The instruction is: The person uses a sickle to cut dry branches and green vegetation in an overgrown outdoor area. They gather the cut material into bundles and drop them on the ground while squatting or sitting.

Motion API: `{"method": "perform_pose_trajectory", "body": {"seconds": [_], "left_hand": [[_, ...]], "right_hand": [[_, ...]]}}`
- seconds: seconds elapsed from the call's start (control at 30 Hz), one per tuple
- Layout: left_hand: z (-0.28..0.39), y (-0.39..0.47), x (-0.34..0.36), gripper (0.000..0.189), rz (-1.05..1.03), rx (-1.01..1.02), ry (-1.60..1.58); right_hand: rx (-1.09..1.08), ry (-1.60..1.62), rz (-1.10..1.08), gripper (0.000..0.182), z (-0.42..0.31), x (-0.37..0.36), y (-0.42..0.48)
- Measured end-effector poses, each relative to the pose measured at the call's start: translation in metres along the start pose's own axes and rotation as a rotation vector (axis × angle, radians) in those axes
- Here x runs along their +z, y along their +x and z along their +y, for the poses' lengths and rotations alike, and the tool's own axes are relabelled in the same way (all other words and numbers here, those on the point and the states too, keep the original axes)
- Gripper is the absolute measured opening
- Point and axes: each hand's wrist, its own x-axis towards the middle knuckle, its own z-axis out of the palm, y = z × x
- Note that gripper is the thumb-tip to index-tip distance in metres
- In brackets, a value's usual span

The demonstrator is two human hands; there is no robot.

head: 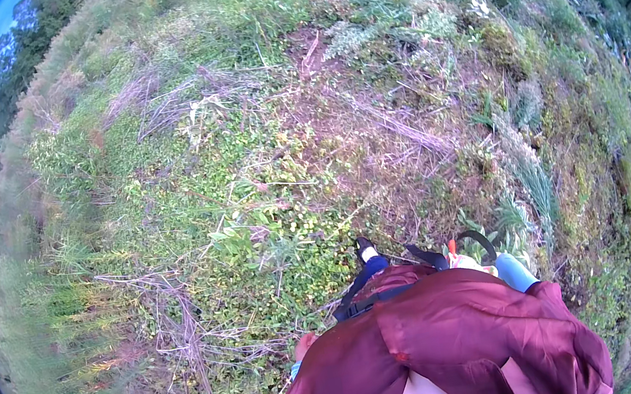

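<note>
My left hand [305, 345] hangs low at my left side, above leafy ground plants. Most of it is hidden by the maroon jacket [448, 323], so its fingers cannot be made out. On the right, a light blue sleeve [517, 272] leads toward a pale patterned item [470, 263], which may be a glove on my right hand. A small orange piece [452, 247] sticks up beside it, and a dark curved strip [482, 242] arches over it. Whether my right hand grips either is unclear. A dark belt [375, 300] crosses my waist.
One dark shoe [364, 244] stands among low green plants [249, 242]. Dry cut stems lie in heaps to the left [189, 329] and ahead [198, 92]. A strip of dry stalks [409, 129] crosses brownish ground. Taller weeds [531, 179] grow at right; trees [0, 66] stand far left.
</note>
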Motion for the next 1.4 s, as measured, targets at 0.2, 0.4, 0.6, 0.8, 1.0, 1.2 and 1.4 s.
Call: {"method": "perform_pose_trajectory", "body": {"seconds": [0.2, 0.4, 0.6, 0.8, 1.0, 1.2, 1.4], "left_hand": [[-0.032, 0.076, -0.02, 0.031, 0.277, 0.06, 0.213], [0.03, 0.088, -0.026, 0.035, 0.392, 0.004, 0.065], [0.095, 0.083, -0.046, 0.043, 0.612, 0.008, 0.078], [0.14, 0.099, -0.059, 0.058, 0.761, -0.026, -0.023], [0.197, 0.135, -0.092, 0.079, 0.968, 0.032, -0.304], [0.281, 0.184, -0.118, 0.1, 1.02, 0.016, -0.101], [0.342, 0.209, -0.115, 0.105, 1.023, 0.049, -0.106]], "right_hand": [[0.035, -0.091, -0.019, 0.027, -0.055, -0.036, 0.04], [0.117, -0.153, -0.011, 0.032, -0.081, -0.063, 0.071], [0.092, -0.089, 0.035, 0.032, -0.124, -0.083, 0.097], [0.059, -0.054, 0.052, 0.032, -0.152, -0.104, 0.141], [0.02, 0.009, 0.067, 0.032, -0.164, -0.127, 0.213], [-0.022, 0.078, 0.07, 0.032, -0.165, -0.161, 0.274], [-0.03, 0.126, 0.061, 0.032, -0.166, -0.193, 0.313]]}}
